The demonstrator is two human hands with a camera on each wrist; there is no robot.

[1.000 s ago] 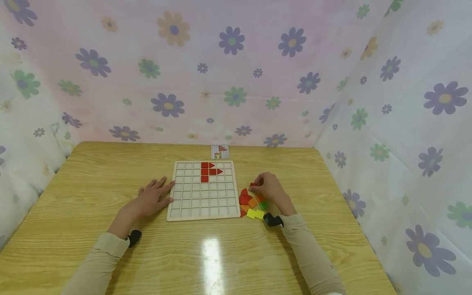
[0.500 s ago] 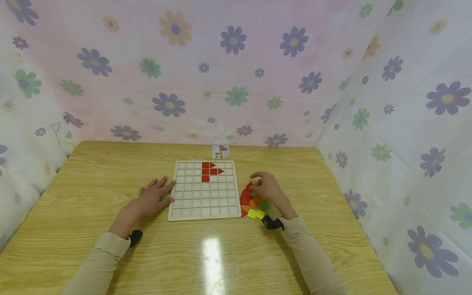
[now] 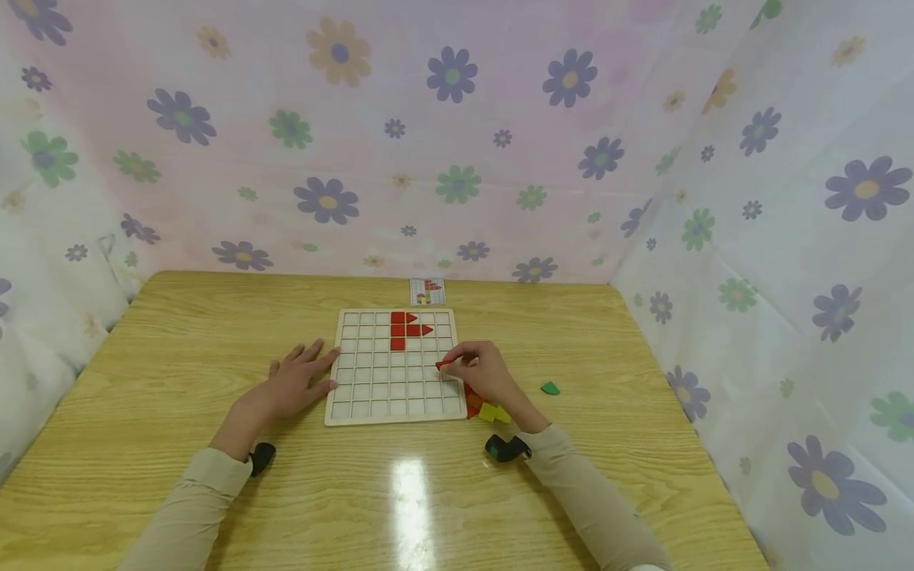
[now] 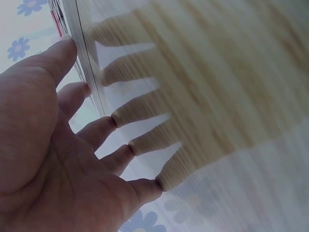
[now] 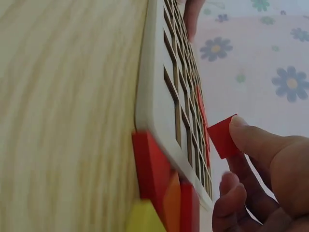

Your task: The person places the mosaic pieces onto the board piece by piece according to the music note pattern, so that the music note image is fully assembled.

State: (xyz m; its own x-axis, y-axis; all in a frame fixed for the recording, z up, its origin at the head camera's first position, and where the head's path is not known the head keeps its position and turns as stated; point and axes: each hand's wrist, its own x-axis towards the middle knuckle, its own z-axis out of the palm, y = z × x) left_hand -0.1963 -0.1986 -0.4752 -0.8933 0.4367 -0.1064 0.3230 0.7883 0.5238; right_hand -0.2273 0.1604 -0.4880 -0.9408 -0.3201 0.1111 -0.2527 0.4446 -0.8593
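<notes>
A wooden grid board lies on the table, with several red pieces set in its upper cells. Between thumb and finger, my right hand pinches a red square tile, held over the right side of the board. My left hand rests flat on the table with fingers spread; its index finger and thumb touch the board's left edge. In the left wrist view, the fingertips press the tabletop. Partly hidden beneath my right hand are loose red, orange and yellow pieces.
Behind the board lies a small pattern card. A green rounded piece sits alone on the table, right of my right hand. Flower-printed cloth hangs at the back and sides.
My right hand has lifted a red square tile from the pile and carried it left over the board. The green piece now lies farther right, apart from the pile. My left hand has stayed put.
</notes>
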